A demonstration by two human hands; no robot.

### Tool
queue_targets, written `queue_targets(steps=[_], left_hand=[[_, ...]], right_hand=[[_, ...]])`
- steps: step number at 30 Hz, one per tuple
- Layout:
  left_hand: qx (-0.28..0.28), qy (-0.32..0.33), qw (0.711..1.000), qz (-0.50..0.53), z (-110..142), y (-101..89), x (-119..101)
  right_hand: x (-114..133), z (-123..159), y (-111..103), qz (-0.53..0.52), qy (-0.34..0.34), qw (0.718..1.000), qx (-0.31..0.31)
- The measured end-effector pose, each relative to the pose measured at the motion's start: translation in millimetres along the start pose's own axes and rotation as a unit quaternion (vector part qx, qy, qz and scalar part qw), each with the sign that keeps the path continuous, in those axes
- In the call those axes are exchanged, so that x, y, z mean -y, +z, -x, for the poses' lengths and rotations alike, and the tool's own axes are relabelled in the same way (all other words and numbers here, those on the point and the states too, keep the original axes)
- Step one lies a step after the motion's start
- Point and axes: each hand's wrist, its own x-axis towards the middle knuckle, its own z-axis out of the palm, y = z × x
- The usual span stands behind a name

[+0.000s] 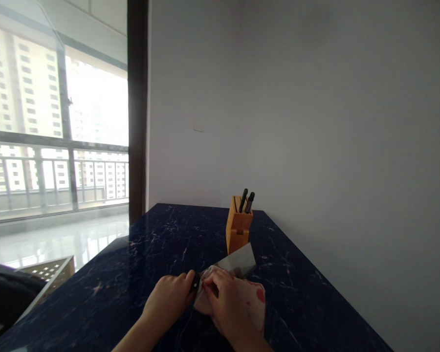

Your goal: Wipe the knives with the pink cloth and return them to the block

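My left hand [172,296] is wrapped round the black handle of a cleaver [241,260], whose broad blade points away to the right above the table. In my right hand [225,300] is a pale cloth [255,302] with red spots. Its fingers pinch the cloth against the blade close to the handle. The cloth hangs down under the right hand and covers the lower part of the blade. Just beyond the blade's tip stands a wooden knife block [238,232] with two black-handled tools [246,200] in its slots.
The dark blue marbled table [161,234] runs away toward a grey wall [297,122]. On the left, below the table's edge, are a chair with a perforated panel [51,274] and a black item [7,298]. A large window [58,122] is behind them.
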Motion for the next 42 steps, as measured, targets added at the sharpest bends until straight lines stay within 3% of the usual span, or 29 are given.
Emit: queue_targets(steps=[5, 11, 16, 22, 29, 36, 42], left_hand=[[-0.007, 0.009, 1.0, -0.006, -1.2, 1.1, 0.9], [-0.007, 0.003, 1.0, 0.01, -0.8, 3.8, 2.9], [-0.006, 0.01, 1.0, -0.002, -1.4, 1.9, 0.8], [-0.004, -0.004, 1.0, 0.009, -1.6, 4.1, 2.6], [0.002, -0.001, 1.0, 0.003, -2.8, 4.4, 1.7], [0.002, -0.018, 1.0, 0.011, -2.5, 8.1, 3.6], [0.005, -0.013, 1.0, 0.02, -2.6, 5.3, -0.3]], right_hand=[[0.1, -1.1, 0.1, -0.015, -0.013, 1.0, -0.012], [-0.8, -0.6, 1.2, -0.008, 0.022, 1.0, 0.0], [2.0, -2.6, -1.3, -0.026, -0.011, 0.999, -0.02], [10.9, -0.7, -8.7, 0.027, 0.036, 0.999, 0.006], [10.7, -3.3, -6.0, 0.021, 0.019, 1.0, -0.002], [4.5, 0.3, -6.3, 0.03, 0.018, 0.999, 0.041], [1.2, -1.4, -2.4, 0.03, -0.001, 0.999, 0.016]])
